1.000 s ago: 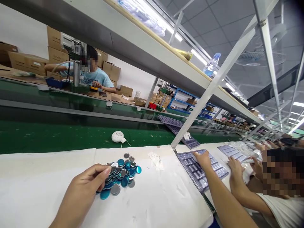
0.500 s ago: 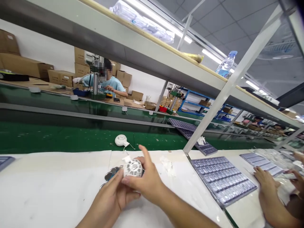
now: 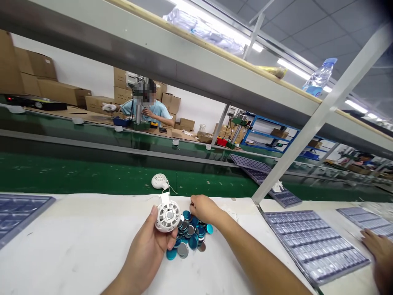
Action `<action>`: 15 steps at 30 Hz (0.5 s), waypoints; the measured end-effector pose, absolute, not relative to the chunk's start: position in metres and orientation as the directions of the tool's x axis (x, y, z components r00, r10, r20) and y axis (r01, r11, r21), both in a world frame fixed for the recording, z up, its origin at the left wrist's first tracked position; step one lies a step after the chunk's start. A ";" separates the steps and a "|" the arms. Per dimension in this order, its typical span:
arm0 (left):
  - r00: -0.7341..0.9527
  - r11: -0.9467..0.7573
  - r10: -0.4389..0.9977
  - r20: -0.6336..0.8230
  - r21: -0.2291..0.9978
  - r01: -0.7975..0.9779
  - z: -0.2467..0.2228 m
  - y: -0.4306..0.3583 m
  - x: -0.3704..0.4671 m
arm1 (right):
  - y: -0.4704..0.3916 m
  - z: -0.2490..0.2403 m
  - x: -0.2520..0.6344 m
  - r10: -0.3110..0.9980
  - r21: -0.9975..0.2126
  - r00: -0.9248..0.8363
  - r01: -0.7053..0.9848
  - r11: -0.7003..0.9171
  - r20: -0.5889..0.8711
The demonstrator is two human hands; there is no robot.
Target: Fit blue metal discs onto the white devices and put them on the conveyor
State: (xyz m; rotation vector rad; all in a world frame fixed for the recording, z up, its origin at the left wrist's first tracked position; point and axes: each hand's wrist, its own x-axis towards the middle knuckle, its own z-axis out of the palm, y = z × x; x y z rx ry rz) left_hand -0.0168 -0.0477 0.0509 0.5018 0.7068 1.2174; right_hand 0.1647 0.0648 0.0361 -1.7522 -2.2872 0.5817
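Note:
My left hand (image 3: 147, 250) holds a round white slotted housing (image 3: 168, 216) with a white tab at its top, fingers wrapped round its lower side. My right hand (image 3: 204, 208) is closed at the back edge of a pile of blue and silver discs (image 3: 192, 233); a small dark thing shows at its fingertips, too small to name. The pile lies on the white table cover, right of the housing. Behind the housing, a second white round piece (image 3: 159, 181) with a thin cord lies on the green belt.
Clear compartment trays lie on the right (image 3: 316, 246) and left (image 3: 23, 213). A slanted white post (image 3: 294, 147) rises behind the right tray. Another person's hand (image 3: 379, 246) is at the right edge. Across the belt, a person in light blue (image 3: 159, 112) sits at a machine.
My right hand has left the white housing and moved right to the discs. The disc pile, mostly hidden before, now shows. The view has shifted, bringing more of the left tray in.

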 end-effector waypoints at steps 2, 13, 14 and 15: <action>0.175 0.271 0.962 -0.207 0.722 -0.637 0.050 -0.049 -0.018 | 0.062 0.044 0.164 0.962 -0.454 -0.268 0.863 0.220 -0.044; 0.122 0.136 0.989 -0.087 0.861 -0.490 0.052 -0.060 -0.006 | -0.067 0.070 0.168 0.880 -0.900 -0.315 0.138 0.414 0.356; 0.115 0.141 0.989 -0.098 0.869 -0.474 0.050 -0.061 -0.005 | -0.068 0.069 0.166 0.853 -0.860 -0.318 0.172 0.481 0.414; 0.104 0.145 0.989 -0.109 0.877 -0.457 0.048 -0.062 -0.005 | -0.067 0.069 0.163 0.823 -0.813 -0.321 0.208 0.543 0.468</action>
